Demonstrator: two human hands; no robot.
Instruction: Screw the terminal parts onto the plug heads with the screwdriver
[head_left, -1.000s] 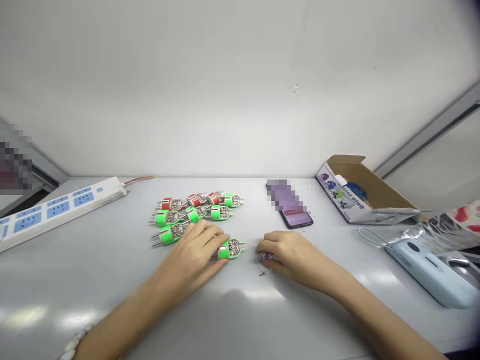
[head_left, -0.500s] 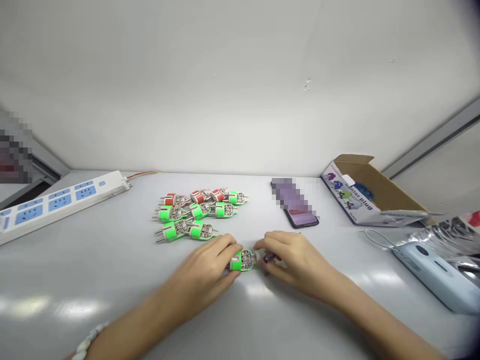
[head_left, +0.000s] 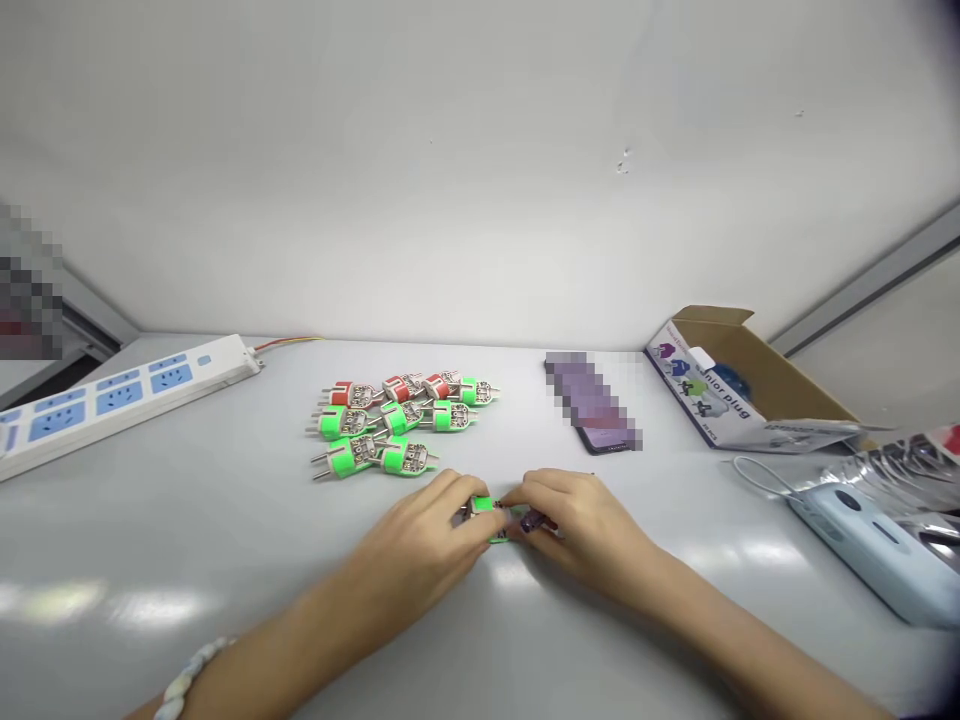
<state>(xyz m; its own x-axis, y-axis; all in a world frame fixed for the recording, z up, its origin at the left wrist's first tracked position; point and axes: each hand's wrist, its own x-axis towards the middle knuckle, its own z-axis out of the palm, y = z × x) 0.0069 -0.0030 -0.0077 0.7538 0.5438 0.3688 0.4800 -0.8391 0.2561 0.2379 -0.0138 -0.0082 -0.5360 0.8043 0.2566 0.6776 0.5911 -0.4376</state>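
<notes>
My left hand [head_left: 431,530] is closed around an open-faced green power plug [head_left: 483,504] on the grey table [head_left: 225,560]. Its thumb lies across the plug and hides much of the inside. At the plug's right end, my right hand [head_left: 581,520] pinches with its fingertips. A dark purple, rod-like tool [head_left: 533,521] is tucked in that hand, only its end showing. Whether the fingertips also grip a small part is hidden. Beyond my left hand lie several more opened plugs, green ones [head_left: 402,417] in front and red ones [head_left: 350,393] behind, metal pins pointing left.
A white power strip [head_left: 217,362] lies at the left. Back right are a phone [head_left: 592,400] and an open printed carton [head_left: 705,385] with something blue inside. A light-blue corded device [head_left: 862,540] and clear plastic bags [head_left: 885,470] sit at the right edge.
My left thumb has moved up and right, onto the plug's face. My right fingertips have closed in against the plug's end. The white piece between them no longer shows.
</notes>
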